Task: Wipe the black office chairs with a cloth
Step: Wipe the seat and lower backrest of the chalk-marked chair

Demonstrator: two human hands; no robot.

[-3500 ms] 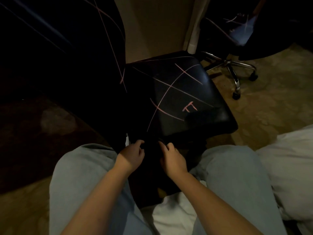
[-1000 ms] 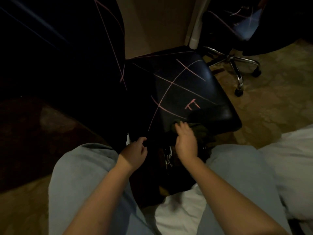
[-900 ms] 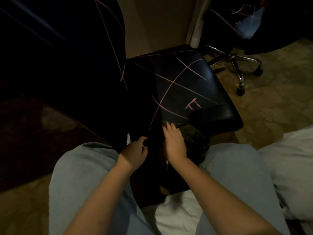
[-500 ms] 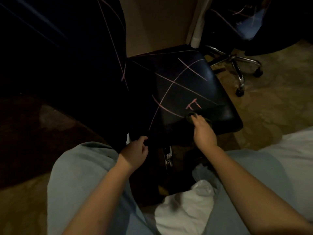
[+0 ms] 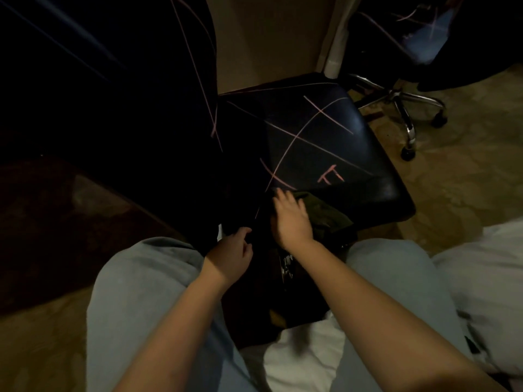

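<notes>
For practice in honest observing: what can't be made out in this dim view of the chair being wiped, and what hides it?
Head view:
1. Left hand: grip unclear, fingertips lost in shadow at the near edge of the seat.
2. Cloth: partly covered by the right hand pressing it.
3. Backrest: surface too dark.
4. Second chair: cut off by the top edge.

Right hand (image 5: pixel 291 219) blurred at the fingers, covering the left part of the cloth (image 5: pixel 328 215), whose near edge merges with shadow. Left hand (image 5: pixel 230 256): fingertips lost in the dark at the seat (image 5: pixel 311 142) corner, grip not discernible. Backrest (image 5: pixel 113 108) almost black, cut by the top edge. Second chair (image 5: pixel 418 38) cut at top. Forearms (image 5: pixel 368 306) cut by the bottom edge.
</notes>
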